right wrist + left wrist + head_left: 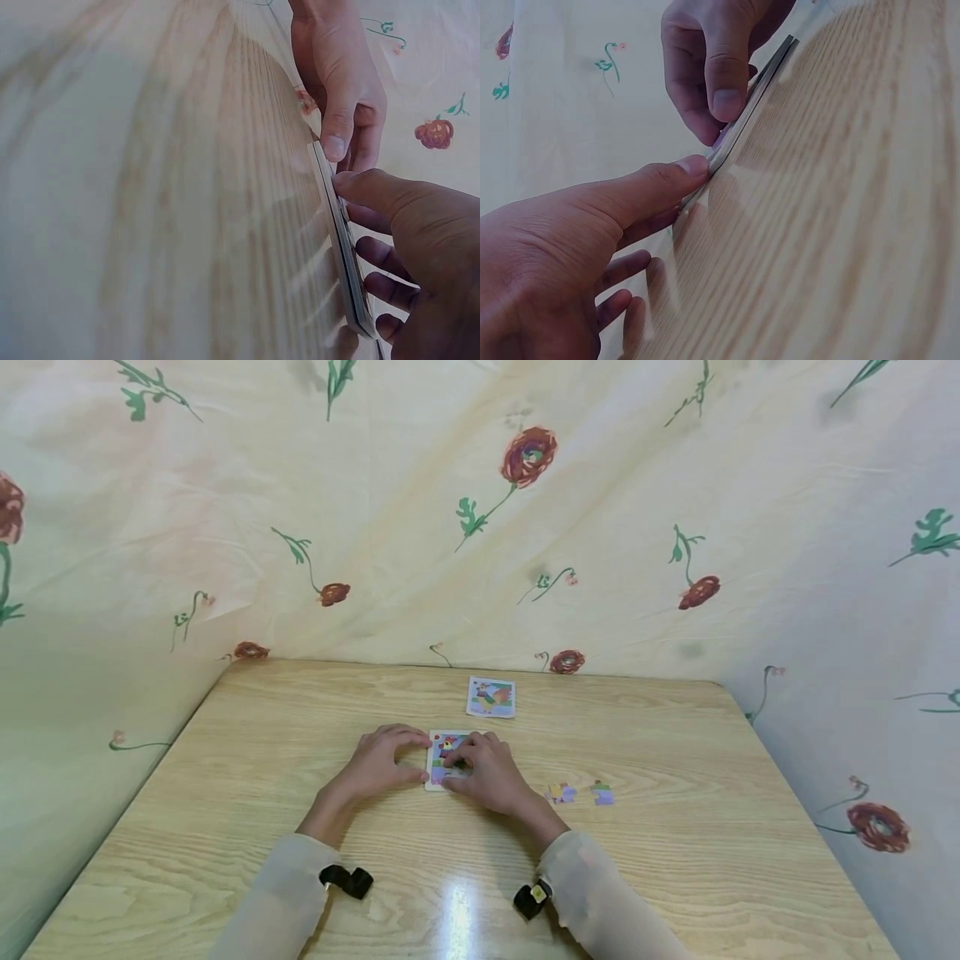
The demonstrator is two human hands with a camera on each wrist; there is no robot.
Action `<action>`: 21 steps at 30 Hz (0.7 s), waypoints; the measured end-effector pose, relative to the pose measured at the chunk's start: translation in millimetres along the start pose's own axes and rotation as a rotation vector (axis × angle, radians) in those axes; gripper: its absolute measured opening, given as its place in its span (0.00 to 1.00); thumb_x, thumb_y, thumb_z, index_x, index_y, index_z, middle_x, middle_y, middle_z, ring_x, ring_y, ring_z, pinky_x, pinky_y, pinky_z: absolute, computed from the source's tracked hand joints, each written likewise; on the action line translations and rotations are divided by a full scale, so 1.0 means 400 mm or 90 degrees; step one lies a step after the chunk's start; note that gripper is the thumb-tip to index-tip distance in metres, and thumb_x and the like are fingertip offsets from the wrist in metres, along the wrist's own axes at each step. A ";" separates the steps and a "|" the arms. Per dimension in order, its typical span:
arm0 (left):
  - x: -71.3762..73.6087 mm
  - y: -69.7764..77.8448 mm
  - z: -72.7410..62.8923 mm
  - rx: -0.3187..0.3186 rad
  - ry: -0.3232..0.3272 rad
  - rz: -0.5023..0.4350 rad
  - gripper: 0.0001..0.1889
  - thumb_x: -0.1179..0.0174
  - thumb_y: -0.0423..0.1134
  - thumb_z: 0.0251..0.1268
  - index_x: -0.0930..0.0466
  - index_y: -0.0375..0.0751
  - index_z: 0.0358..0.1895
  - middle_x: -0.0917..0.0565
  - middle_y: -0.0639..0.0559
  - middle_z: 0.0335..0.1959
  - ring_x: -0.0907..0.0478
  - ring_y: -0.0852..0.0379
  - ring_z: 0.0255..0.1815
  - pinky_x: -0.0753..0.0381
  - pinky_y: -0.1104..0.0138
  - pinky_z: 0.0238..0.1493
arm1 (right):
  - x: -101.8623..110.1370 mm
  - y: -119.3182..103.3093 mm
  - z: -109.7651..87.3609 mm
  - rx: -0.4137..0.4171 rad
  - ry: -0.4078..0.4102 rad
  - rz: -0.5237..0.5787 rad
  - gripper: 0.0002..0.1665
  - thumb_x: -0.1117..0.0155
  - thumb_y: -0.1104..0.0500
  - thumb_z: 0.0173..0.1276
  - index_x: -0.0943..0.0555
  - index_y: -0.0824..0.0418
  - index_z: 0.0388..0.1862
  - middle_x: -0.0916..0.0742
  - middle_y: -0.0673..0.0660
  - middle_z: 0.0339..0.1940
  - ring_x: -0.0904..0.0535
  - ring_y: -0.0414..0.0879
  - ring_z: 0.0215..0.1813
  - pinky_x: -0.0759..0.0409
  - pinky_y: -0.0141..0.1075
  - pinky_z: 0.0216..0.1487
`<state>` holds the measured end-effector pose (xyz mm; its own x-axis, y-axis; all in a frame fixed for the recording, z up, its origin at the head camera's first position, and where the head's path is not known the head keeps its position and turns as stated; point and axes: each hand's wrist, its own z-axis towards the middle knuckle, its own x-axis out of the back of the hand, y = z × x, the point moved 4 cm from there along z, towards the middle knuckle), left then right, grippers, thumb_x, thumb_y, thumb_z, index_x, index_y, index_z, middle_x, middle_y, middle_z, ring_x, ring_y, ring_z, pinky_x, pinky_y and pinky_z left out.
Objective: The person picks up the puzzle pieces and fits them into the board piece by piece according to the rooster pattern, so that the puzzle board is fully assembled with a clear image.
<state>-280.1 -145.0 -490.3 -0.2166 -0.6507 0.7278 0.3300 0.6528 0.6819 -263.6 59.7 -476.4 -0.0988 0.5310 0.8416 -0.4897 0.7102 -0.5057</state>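
Note:
A small square puzzle board (pixel 435 777), partly filled with a colourful bird picture, lies flat on the table. My left hand (pixel 382 762) holds its left side, thumb and fingertips against the edge. From the right, my right hand (pixel 486 770) reaches over the board and covers much of it. Its fingers bend down to the surface and pinch a puzzle piece, mostly hidden under them. In the right wrist view, the board (pixel 341 240) appears edge-on, with the right thumb low over its face.
Beyond the board lies a picture card (pixel 491 697) with a similar bird. To the right are loose puzzle pieces, a yellow and purple group (pixel 561 792) and a green and purple one (pixel 602 793). Flowered cloth (pixel 405 527) hangs around the wooden table (pixel 675 860).

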 end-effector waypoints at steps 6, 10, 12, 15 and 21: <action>0.000 0.001 0.000 0.002 -0.002 -0.003 0.26 0.25 0.51 0.59 0.16 0.56 0.62 0.21 0.57 0.69 0.33 0.46 0.77 0.46 0.37 0.75 | 0.002 -0.003 0.000 0.007 -0.001 -0.001 0.13 0.20 0.47 0.61 0.09 0.51 0.42 0.14 0.52 0.46 0.25 0.49 0.49 0.31 0.44 0.49; 0.000 0.000 0.000 0.004 -0.006 -0.007 0.26 0.25 0.51 0.59 0.16 0.56 0.62 0.21 0.57 0.69 0.34 0.46 0.77 0.46 0.37 0.76 | 0.001 -0.002 0.003 0.003 -0.005 0.010 0.15 0.21 0.48 0.62 0.09 0.52 0.45 0.14 0.53 0.47 0.25 0.49 0.48 0.32 0.43 0.49; 0.000 0.000 0.000 0.004 -0.006 -0.007 0.26 0.25 0.51 0.59 0.16 0.56 0.62 0.21 0.57 0.69 0.34 0.46 0.77 0.46 0.37 0.76 | 0.001 -0.003 0.005 0.002 -0.006 0.013 0.15 0.21 0.49 0.63 0.09 0.51 0.46 0.14 0.53 0.47 0.26 0.49 0.48 0.32 0.44 0.49; 0.001 0.001 0.001 0.004 -0.006 -0.007 0.26 0.25 0.51 0.59 0.16 0.57 0.62 0.21 0.57 0.69 0.34 0.46 0.77 0.46 0.37 0.76 | 0.003 -0.004 0.007 0.003 -0.007 0.004 0.15 0.21 0.49 0.62 0.09 0.51 0.46 0.14 0.53 0.48 0.25 0.50 0.49 0.32 0.44 0.49; 0.005 0.005 0.004 0.006 -0.008 0.000 0.26 0.25 0.51 0.59 0.16 0.56 0.62 0.20 0.57 0.69 0.33 0.46 0.77 0.45 0.37 0.76 | 0.014 -0.014 0.010 0.006 -0.007 -0.006 0.14 0.20 0.48 0.61 0.08 0.50 0.45 0.13 0.53 0.47 0.24 0.50 0.47 0.31 0.44 0.47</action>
<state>-281.5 -144.4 -487.5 -0.2278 -0.6458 0.7287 0.3208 0.6569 0.6824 -264.7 56.9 -467.9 -0.1036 0.5191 0.8484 -0.4990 0.7107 -0.4958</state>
